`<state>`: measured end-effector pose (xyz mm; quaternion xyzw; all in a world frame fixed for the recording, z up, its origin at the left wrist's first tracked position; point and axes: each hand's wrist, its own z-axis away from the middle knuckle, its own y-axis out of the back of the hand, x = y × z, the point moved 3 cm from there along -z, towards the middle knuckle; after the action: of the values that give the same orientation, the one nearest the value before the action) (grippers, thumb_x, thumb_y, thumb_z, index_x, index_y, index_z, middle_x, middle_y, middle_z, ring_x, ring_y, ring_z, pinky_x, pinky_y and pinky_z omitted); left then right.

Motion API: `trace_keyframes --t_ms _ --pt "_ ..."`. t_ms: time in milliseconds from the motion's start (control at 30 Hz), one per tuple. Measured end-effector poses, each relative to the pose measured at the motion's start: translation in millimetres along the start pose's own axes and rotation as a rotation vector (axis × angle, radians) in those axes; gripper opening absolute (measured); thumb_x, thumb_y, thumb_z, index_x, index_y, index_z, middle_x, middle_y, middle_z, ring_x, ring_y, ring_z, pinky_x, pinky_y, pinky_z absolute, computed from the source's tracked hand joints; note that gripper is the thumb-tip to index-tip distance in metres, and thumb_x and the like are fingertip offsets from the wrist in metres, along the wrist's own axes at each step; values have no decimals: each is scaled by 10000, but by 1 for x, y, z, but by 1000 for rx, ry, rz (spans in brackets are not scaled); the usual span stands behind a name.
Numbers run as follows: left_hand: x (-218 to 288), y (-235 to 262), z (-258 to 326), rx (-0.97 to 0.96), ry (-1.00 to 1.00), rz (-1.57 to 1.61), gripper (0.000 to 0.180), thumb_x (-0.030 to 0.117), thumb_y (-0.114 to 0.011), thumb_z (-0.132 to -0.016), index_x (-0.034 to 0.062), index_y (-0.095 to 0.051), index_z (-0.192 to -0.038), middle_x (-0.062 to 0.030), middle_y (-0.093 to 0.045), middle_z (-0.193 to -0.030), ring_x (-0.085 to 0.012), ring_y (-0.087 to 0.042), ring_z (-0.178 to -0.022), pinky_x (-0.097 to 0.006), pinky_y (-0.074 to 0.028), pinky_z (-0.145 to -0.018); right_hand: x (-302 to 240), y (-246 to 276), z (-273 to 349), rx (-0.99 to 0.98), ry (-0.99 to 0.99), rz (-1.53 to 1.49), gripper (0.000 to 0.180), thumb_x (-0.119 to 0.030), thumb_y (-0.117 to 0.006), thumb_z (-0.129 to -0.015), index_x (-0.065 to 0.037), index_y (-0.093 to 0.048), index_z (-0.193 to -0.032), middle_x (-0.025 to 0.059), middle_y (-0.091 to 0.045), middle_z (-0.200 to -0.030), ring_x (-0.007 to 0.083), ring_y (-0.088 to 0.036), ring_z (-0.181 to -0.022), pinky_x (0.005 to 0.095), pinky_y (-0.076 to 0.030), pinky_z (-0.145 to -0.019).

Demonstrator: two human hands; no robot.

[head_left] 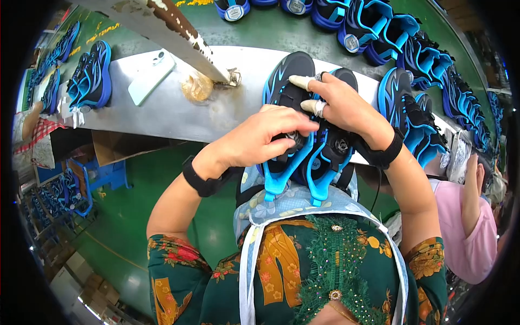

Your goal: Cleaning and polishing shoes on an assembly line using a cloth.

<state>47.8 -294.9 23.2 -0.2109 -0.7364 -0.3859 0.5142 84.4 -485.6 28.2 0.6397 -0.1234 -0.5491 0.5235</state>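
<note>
Two black-and-blue sports shoes lie side by side in front of me, toes pointing away, heels toward my apron. My left hand [265, 135] reaches over the opening of the left shoe [287, 73]. Its thumb and forefinger are apart above the tongue; the other fingers are partly hidden. From the right, my right hand [344, 105] reaches across the right shoe [346, 78]. Two of its fingers, in pale covers, stretch apart onto the left shoe's laced front; the rest are hidden. Round dials show on the tongues, and the blue heel tabs hang over the bench edge.
A worn metal post [179, 40] stands on the metal bench [162, 116], beside a pale green phone [151, 76]. Another shoe pair [91, 76] sits left. More shoes [395, 92] line the right and the green conveyor [244, 35]. A person in pink [463, 227] works at right.
</note>
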Motion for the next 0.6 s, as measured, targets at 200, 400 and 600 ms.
trace_keyframes --t_ms 200,400,600 --pt "20 -13 11 422 175 -330 364 187 -787 -702 50 -645 -1008 -42 -609 -953 -302 -507 -1174 -404 -386 -1013 -1 0 2 -1 -21 14 557 -250 -693 -864 -198 -515 -1389 196 -556 -919 365 -566 -871 425 -458 -756" --pt "4 -8 5 13 -30 -137 203 73 -714 -745 97 -704 -947 -38 -629 -1023 -292 -469 -1227 -424 -365 -1038 1 -1 1 -20 -2 42 542 -270 -678 -878 -202 -514 -1391 197 -555 -930 368 -567 -863 416 -461 -761" --pt "5 9 -3 -58 62 -32 397 31 -663 -771 58 -632 -1165 -123 -614 -1059 -302 -591 -1033 -384 -468 -914 2 -1 -5 -3 39 46 541 -276 -676 -876 -208 -516 -1388 211 -565 -948 377 -577 -880 424 -464 -773"
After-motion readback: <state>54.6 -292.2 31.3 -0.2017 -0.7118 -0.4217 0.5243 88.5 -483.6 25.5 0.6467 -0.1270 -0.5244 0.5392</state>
